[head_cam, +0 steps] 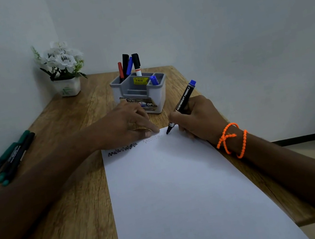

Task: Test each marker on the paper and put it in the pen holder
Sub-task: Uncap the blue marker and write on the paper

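Paper: white sheet on the desk, nearest the viewer; a bold black scribble and a faint scribble run along its far edge.
Desk: wood-grain top under the paper.
Right hand: on the paper's far right corner, fingers curled round a marker; orange cord on the wrist.
Marker: black barrel, blue end cap, uncapped, tilted; tip at the paper's far edge, just right of the faint scribble.
Left hand: at the paper's far edge, fingers out flat, tips pressing the sheet beside the faint scribble.
Holder: grey, compartmented, just beyond the paper; red, black and blue markers upright in its rear slots, one blue cap in a right slot.
Loose markers: green and black, well left of the paper by the wall.
Flowers: white, in a white pot, beyond the paper to the left, in the corner.
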